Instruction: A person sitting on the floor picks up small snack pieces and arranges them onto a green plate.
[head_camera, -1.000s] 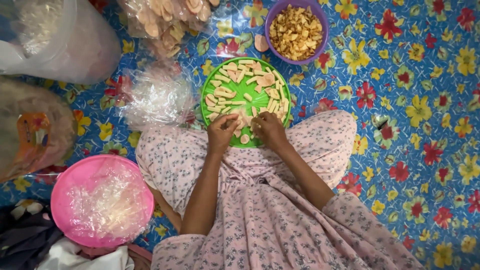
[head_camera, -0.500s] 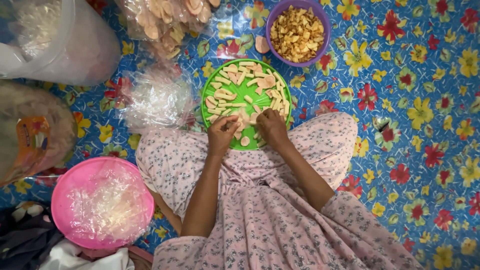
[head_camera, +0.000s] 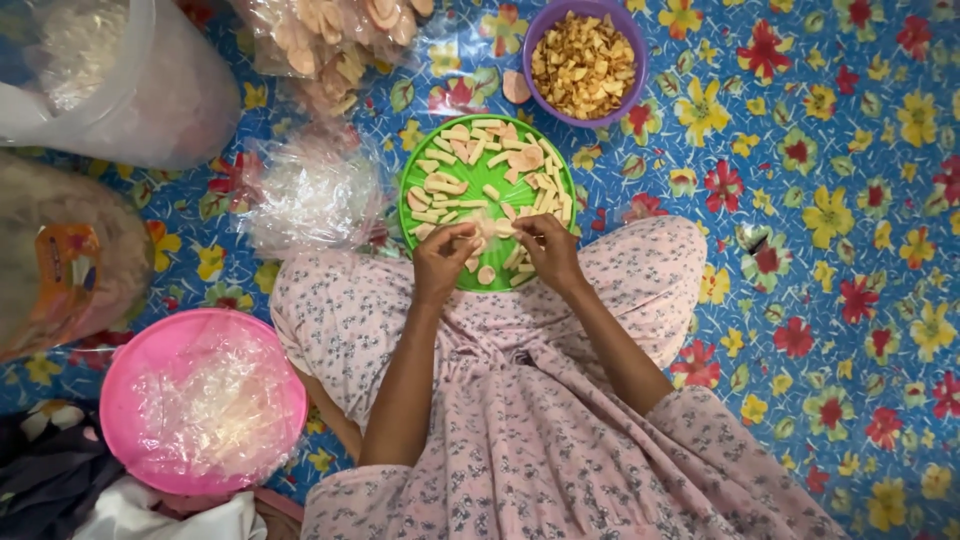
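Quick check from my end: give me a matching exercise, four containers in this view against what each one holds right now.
Things:
1. green plate
2. purple bowl
3. pink bowl
4. clear bag at the top

Contents:
A. crumpled clear plastic
B. small golden-brown chips
C. pale cut strips and slices, with both hands at its near edge
D. pale round slices, packed

Pairs: 1-C, 2-B, 3-A, 4-D

The left hand and the right hand pinch a pale piece between them.

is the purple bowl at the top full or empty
Full: the purple bowl is heaped to its rim with small golden-brown pieces.
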